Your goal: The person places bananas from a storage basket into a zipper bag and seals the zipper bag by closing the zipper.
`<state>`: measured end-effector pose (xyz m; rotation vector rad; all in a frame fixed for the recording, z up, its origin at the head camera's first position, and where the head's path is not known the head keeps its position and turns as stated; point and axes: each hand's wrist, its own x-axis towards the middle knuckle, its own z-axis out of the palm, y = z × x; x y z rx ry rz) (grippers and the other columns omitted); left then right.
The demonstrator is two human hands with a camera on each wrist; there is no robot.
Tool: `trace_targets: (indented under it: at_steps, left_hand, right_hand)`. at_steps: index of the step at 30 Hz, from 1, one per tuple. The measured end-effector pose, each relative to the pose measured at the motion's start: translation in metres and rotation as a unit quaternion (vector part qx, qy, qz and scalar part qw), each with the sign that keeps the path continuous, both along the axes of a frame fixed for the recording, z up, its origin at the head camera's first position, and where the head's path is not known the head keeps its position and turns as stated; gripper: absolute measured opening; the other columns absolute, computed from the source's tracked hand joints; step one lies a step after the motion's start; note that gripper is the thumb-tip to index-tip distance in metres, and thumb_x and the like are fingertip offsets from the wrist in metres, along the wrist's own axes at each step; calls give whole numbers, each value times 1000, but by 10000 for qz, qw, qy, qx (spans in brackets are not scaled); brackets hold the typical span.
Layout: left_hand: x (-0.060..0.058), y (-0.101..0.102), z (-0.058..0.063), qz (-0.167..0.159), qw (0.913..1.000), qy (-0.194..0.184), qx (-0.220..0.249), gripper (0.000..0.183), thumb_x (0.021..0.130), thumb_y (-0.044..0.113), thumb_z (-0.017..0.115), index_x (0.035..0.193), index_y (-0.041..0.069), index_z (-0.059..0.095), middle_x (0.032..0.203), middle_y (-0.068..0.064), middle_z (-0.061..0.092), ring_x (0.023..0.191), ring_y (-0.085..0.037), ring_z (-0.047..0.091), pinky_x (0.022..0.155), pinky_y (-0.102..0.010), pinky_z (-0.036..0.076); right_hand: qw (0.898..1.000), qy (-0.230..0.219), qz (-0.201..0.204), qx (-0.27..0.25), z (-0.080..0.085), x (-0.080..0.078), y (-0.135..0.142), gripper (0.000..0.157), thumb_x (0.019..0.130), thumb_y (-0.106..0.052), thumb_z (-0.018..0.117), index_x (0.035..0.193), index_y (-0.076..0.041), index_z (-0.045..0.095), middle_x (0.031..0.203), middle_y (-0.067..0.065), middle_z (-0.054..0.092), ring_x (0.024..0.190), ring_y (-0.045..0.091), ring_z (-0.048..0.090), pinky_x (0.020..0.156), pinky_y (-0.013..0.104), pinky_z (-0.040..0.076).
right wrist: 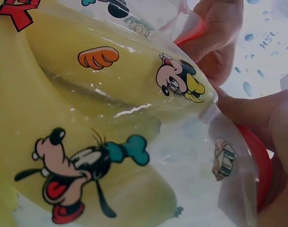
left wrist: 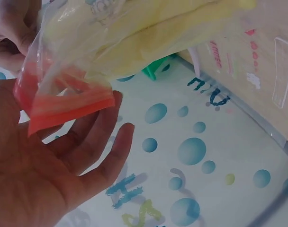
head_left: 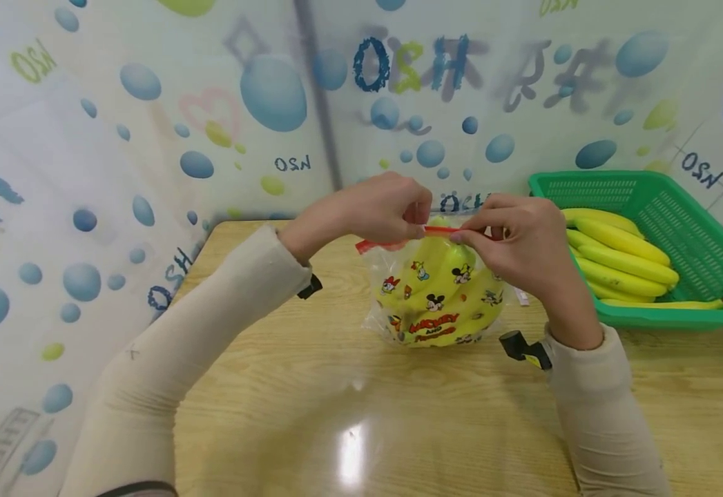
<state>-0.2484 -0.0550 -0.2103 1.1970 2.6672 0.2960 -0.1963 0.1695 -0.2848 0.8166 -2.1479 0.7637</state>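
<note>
A clear zip bag [head_left: 436,297] printed with cartoon characters stands on the table, with yellow bananas [right wrist: 63,109] inside it. Along its top runs a red zip strip [head_left: 442,230]. My left hand [head_left: 382,207] pinches the strip from the left between thumb and finger. Close beside it, my right hand [head_left: 516,238] pinches the same strip from the right. In the left wrist view, the other fingers of the left hand [left wrist: 63,165] spread below the red edge. The right wrist view shows both thumbs at the bag's mouth.
A green plastic basket [head_left: 703,228] with several bananas [head_left: 622,255] sits at the right of the wooden table [head_left: 286,414]. Behind the table hangs a pale sheet [head_left: 349,138] printed with blue drops and letters, which also runs down the left side.
</note>
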Motion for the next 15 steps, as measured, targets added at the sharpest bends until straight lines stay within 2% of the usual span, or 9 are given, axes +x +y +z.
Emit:
trace_targets:
  at_steps: [3, 9, 15]
  left_hand:
    - [-1, 1, -2, -16, 10000, 12, 44, 12, 100, 21, 66, 102, 9, 70, 98, -2, 74, 88, -18, 66, 83, -32, 55]
    - [-4, 3, -7, -85, 9997, 212, 54, 11, 101, 21, 66, 98, 10, 69, 94, -2, 71, 81, -19, 63, 77, -32, 52]
    - [-2, 7, -4, -37, 9995, 295, -82, 13, 102, 24, 64, 96, 13, 67, 93, -1, 69, 81, -19, 59, 69, -31, 46]
  right_hand:
    - [10000, -23, 5, -34, 0, -1, 1, 8, 79, -8, 88, 75, -10, 81, 65, 0, 65, 54, 4, 42, 51, 18, 31]
    - [9999, -89, 26, -58, -2, -1, 2, 9, 80, -9, 88, 74, -10, 81, 64, -1, 64, 54, 4, 39, 51, 19, 29]
    - [9995, -187, 87, -244, 0, -4, 8, 9, 81, -6, 87, 74, -9, 81, 62, 1, 60, 54, 5, 36, 52, 19, 27]
